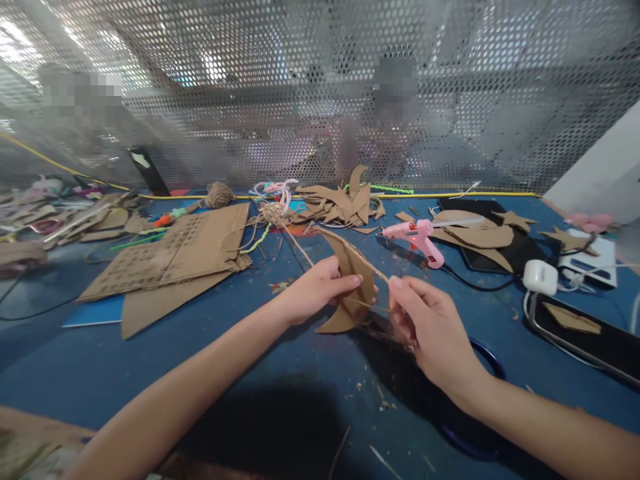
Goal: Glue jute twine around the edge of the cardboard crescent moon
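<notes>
The left grip (320,290) is closed on a cardboard crescent (353,262), its thumb pressed flat on the near face and its fingers mostly hidden behind; the crescent stands tilted above the worktop (65,380), one tip pointing up and away from that grip, the other curving down below it. Just to the right, the right grip (427,320) is narrow, thumb and fingertips pinching twine (379,274), which lies along the crescent's upper right edge and reaches that pinch; a thinner strand also crosses the lower part of the crescent, under the left thumb. Behind the left grip, a length of twine runs back to a loose tangle (274,213), with a twine ball (219,195) farther to the left. Left of the same grip, well apart, lies a folded cardboard sheet (200,233) with rows of dark marks. Beyond both grips sits a heap of cardboard scraps (333,205), in front of a perforated metal screen (300,87). Behind the right grip, a pink glue gun (425,233) lies on its side, its black cord trailing right toward a white charger (541,278). Beneath the right grip and its wrist, a dark blue loop (493,358) shows only in part, too hidden to identify.
</notes>
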`<move>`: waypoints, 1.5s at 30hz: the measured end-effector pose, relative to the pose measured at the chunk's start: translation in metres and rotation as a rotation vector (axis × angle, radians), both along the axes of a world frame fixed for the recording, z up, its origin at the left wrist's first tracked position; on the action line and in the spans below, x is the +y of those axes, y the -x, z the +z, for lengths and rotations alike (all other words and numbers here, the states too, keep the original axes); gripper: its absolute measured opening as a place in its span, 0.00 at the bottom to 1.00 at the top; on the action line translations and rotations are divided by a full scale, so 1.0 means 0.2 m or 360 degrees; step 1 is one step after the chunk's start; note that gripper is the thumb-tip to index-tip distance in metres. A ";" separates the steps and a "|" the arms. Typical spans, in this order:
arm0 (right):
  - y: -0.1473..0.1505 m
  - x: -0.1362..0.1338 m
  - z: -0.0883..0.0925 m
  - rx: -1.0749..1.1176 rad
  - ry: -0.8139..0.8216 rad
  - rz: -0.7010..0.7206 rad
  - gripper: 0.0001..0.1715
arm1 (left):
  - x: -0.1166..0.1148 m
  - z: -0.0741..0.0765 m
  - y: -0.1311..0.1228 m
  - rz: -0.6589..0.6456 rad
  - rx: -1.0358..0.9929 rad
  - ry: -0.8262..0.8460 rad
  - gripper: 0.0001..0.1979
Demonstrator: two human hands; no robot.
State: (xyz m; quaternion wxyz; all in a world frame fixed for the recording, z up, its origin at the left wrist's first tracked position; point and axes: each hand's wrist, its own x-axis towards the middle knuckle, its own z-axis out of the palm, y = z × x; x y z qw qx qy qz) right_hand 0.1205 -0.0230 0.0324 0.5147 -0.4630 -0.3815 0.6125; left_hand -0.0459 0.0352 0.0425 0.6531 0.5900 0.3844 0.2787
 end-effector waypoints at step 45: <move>-0.08 0.11 -0.04 -0.0957 -0.0602 -0.0291 0.24 | -0.07 -0.04 -0.04 0.0335 -0.0059 0.0105 0.20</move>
